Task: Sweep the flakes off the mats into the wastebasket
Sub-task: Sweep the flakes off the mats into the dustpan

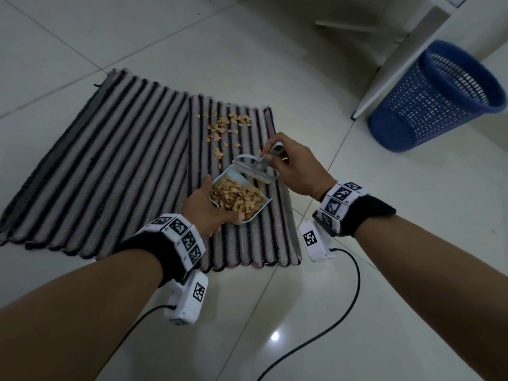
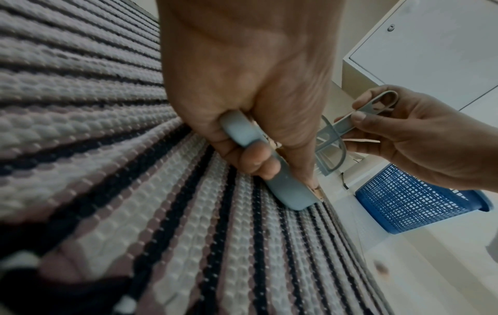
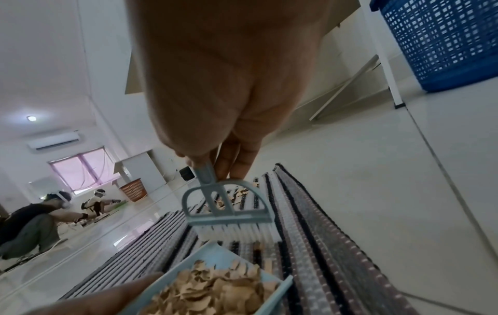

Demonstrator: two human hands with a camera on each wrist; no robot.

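Note:
Two striped mats (image 1: 123,160) lie side by side on the tiled floor. Tan flakes (image 1: 228,125) are scattered over the far part of the right mat (image 1: 277,229). My left hand (image 1: 203,207) grips a light blue dustpan (image 1: 262,206) (image 2: 283,187) (image 3: 215,255) heaped with flakes (image 3: 215,292), resting on the right mat. My right hand (image 1: 291,166) pinches the handle of a small blue brush (image 1: 258,171) (image 2: 358,121) (image 3: 226,211), whose white bristles (image 3: 237,232) hang at the pan's open edge. The blue mesh wastebasket (image 1: 439,100) (image 2: 409,204) (image 3: 442,42) stands to the right on the floor.
A white furniture leg (image 1: 395,64) stands between the mats and the wastebasket. Black cables (image 1: 349,292) trail over the floor near my arms. In the right wrist view, other people (image 3: 35,217) sit on the floor far off, beside an orange basket (image 3: 133,189).

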